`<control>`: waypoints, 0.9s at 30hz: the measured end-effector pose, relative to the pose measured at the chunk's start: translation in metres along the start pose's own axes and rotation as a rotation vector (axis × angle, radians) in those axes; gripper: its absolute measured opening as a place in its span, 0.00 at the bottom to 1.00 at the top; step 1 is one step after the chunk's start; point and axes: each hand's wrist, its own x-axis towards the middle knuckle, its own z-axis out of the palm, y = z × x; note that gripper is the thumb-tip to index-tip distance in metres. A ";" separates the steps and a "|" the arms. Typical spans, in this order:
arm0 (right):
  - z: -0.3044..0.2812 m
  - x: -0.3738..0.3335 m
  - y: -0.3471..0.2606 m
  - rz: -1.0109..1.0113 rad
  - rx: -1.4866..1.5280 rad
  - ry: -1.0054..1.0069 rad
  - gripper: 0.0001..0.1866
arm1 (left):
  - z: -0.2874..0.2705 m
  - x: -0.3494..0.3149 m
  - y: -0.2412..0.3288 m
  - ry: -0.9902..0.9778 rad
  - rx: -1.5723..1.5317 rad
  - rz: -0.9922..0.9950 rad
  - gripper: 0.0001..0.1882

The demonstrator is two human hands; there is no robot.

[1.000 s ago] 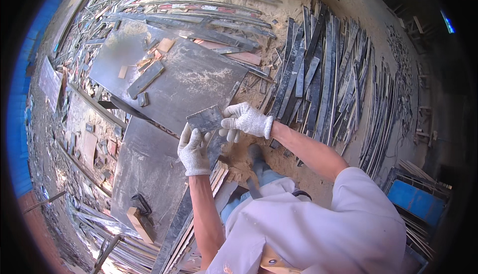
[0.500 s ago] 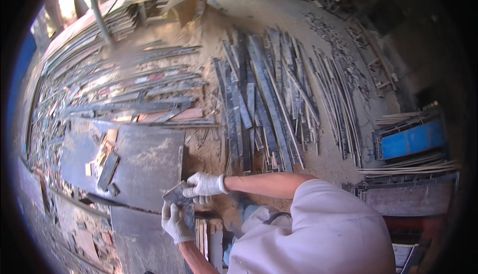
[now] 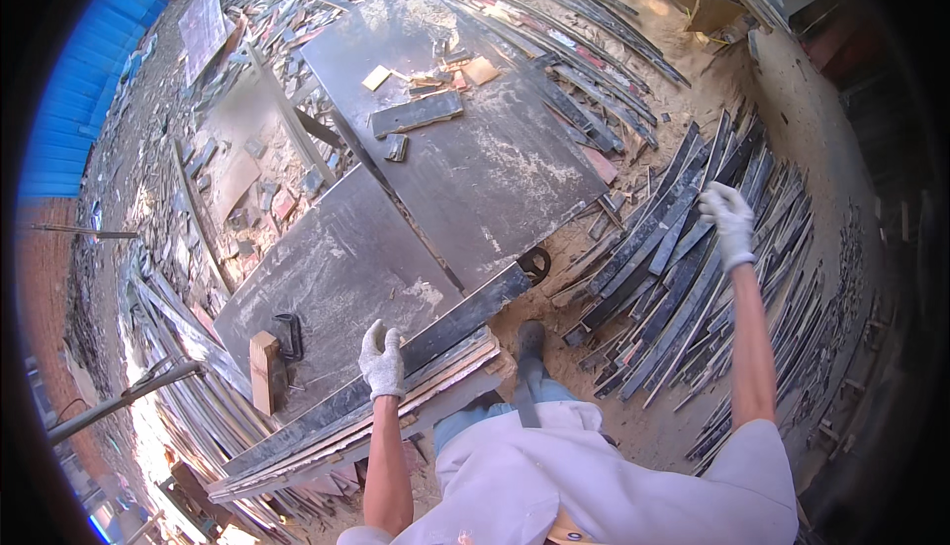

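Note:
White knitted gloves cover both hands. My left hand [image 3: 381,359] hovers by the near edge of a stack of long boards, its thumb and fingers apart and nothing in them. The top of this stack is a dark-faced board [image 3: 450,317]. Out to the right, my right hand [image 3: 728,223] is raised in front of a pile of dark wooden strips [image 3: 673,268], fingers loosely bent and apart, holding nothing visible. On the dark saw table [image 3: 524,169] lie a short dark wood block [image 3: 418,113] and several pale offcuts [image 3: 481,71].
A slot [image 3: 396,203] runs across the table. A wood block [image 3: 264,372] and a black clamp-like piece [image 3: 288,335] stand at its near left. A black handwheel [image 3: 534,265] sits under the right edge. Scrap wood [image 3: 267,198] covers the ground at left; a metal bar [image 3: 124,401] juts in.
The small dark board piece that both hands held is out of them. My right hand has swung out to the right, the hands are far apart, and the view has turned left.

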 end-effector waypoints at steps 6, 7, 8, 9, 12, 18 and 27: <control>0.302 0.025 -0.127 -0.664 -0.699 -0.627 0.37 | 0.011 -0.039 0.010 0.021 -0.072 -0.049 0.23; 0.333 0.042 -0.133 -0.724 -0.762 -0.607 0.40 | 0.013 -0.042 0.022 0.007 -0.073 -0.064 0.22; 0.358 0.056 -0.139 -0.787 -0.821 -0.591 0.42 | 0.013 -0.045 0.031 -0.002 -0.073 -0.083 0.22; 0.383 0.062 -0.153 -0.782 -0.841 -0.616 0.45 | 0.011 -0.048 0.024 0.033 -0.080 -0.056 0.22; 0.428 0.075 -0.171 -0.759 -0.959 -0.704 0.45 | 0.008 -0.055 0.018 0.060 -0.136 -0.091 0.22; 0.414 0.127 -0.130 -0.668 -0.511 -0.675 0.20 | 0.021 -0.037 0.032 -0.006 -0.163 -0.119 0.21; 0.287 0.034 -0.140 0.053 0.110 -1.054 0.18 | 0.040 -0.012 0.092 -0.075 -0.350 0.072 0.25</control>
